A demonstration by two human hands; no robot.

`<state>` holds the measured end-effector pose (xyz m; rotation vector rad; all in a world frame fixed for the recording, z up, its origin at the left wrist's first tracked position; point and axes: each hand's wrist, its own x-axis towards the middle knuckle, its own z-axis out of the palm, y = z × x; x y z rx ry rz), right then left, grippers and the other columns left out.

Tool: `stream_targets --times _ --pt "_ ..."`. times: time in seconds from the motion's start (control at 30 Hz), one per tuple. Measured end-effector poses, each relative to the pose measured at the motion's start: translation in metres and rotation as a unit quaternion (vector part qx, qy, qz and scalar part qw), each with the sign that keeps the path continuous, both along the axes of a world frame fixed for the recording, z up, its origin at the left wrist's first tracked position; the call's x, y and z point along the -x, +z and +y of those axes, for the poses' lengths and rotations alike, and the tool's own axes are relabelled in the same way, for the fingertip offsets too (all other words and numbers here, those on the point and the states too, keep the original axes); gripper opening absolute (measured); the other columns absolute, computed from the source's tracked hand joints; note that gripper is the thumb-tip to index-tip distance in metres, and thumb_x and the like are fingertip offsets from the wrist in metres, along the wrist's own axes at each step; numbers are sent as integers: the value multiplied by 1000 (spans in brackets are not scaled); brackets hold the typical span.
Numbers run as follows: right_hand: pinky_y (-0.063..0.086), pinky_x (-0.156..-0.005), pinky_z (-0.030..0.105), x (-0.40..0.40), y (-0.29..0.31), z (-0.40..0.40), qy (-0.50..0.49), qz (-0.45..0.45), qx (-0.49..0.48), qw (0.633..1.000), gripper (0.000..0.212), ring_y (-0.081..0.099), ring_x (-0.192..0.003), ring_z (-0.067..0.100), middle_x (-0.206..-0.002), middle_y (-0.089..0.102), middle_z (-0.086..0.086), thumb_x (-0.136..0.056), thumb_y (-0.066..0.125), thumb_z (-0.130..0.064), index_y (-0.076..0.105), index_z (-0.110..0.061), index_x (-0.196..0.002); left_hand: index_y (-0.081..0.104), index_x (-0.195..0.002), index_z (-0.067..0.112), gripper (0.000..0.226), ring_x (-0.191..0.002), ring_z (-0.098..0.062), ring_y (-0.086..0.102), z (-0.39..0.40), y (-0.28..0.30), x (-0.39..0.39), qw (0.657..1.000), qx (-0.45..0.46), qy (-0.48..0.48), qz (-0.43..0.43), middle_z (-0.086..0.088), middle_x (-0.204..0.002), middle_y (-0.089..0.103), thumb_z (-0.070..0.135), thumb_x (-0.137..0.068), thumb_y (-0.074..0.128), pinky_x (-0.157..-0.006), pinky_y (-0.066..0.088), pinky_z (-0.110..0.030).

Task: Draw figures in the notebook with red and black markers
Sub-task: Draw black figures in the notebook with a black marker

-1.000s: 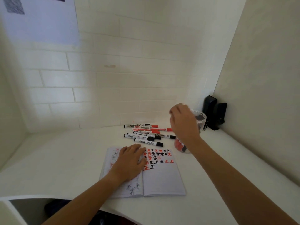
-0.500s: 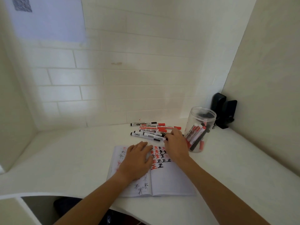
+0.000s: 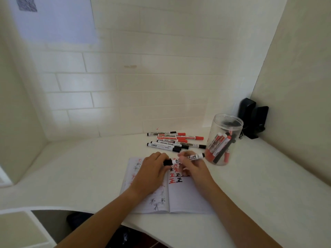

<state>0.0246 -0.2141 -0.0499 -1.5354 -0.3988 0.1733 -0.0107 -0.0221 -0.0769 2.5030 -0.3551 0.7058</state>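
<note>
An open notebook (image 3: 186,197) lies on the white desk, its pages carrying red and black figures. Above it I hold a black marker (image 3: 194,157) crosswise with both hands. My left hand (image 3: 152,173) grips the black cap end of the marker. My right hand (image 3: 192,167) pinches the white barrel near its middle. The cap still looks joined to the barrel. Both hands hide part of the drawn figures.
Several red and black markers (image 3: 172,141) lie loose behind the notebook. A clear plastic jar (image 3: 223,138) holding more markers stands at the right. A black device (image 3: 253,119) sits in the back right corner. The desk's front edge (image 3: 139,228) curves near my arms.
My right hand picked a black marker from the loose pile and brought it over the notebook. My left hand lifted off the page and took hold of the cap end.
</note>
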Motion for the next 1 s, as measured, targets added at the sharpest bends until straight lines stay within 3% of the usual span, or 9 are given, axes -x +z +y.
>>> stream_targets --times 0.1,0.23,0.3,0.37,0.43,0.47,0.63,0.8,1.0 --pt "59 -78 36 -4 3 -12 -96 10 -83 992 14 67 -74 11 -85 69 -8 -95 73 -18 66 -8 -101 55 -107 22 14 -89 -10 46 -1 2 1 1000 -1 2 -4 9 -101 52 35 -101 50 -80 41 -27" --pt "57 -70 22 -8 -1 -26 -109 -132 90 981 11 69 -73 8 -81 71 -3 -95 74 -21 67 -15 -89 57 -106 22 30 -90 -11 46 -3 2 1 1000 5 24 -1 8 -102 52 44 -101 37 -81 43 -28" --pt "50 -68 18 -9 -5 -24 -96 -276 249 923 18 63 -74 7 -81 68 -8 -98 66 -37 68 -21 -91 58 -104 22 31 -90 -10 46 -3 1 1 1000 -2 30 -5 9 -100 52 44 -102 35 -81 44 -30" --pt "48 -71 25 -10 -10 -18 -92 -388 369 839 32 60 -79 7 -87 67 -10 -99 54 -53 69 -25 -99 58 -101 22 30 -89 -11 45 -2 1 2 1000 -3 28 -10 9 -98 51 43 -103 36 -79 44 -32" --pt "46 -75 30 -11 -18 -10 -100 -454 424 777 34 61 -84 14 -93 68 -7 -99 52 -51 68 -23 -109 59 -100 21 30 -89 -12 45 -2 2 2 1000 -3 18 -11 9 -96 51 41 -103 38 -79 45 -34" --pt "46 -76 30 -10 -21 -8 -101 -465 432 766 30 63 -85 16 -96 68 -5 -99 55 -45 67 -22 -112 60 -101 21 29 -89 -11 46 -3 3 3 1000 -9 9 -12 10 -96 52 40 -104 38 -79 45 -34" --pt "39 -62 17 1 -30 0 -129 -507 422 741 26 61 -73 12 -90 63 -4 -101 42 -30 63 -17 -109 58 -120 25 22 -98 -5 49 -5 5 7 998 -10 -66 7 12 -106 57 33 -105 45 -87 41 -21" --pt "50 -60 24 9 -26 3 -113 -504 396 759 30 63 -76 12 -96 68 -4 -104 43 -36 63 -18 -118 58 -107 23 29 -87 -9 49 -4 7 10 998 -4 -62 9 10 -94 57 39 -107 34 -79 43 -31" --pt "43 -43 28 8 -29 0 -129 -534 437 712 29 63 -54 14 -73 68 -6 -104 43 -46 63 -27 -114 60 -106 20 34 -85 -9 51 -3 7 11 993 18 -106 50 9 -92 59 38 -107 31 -79 43 -34"
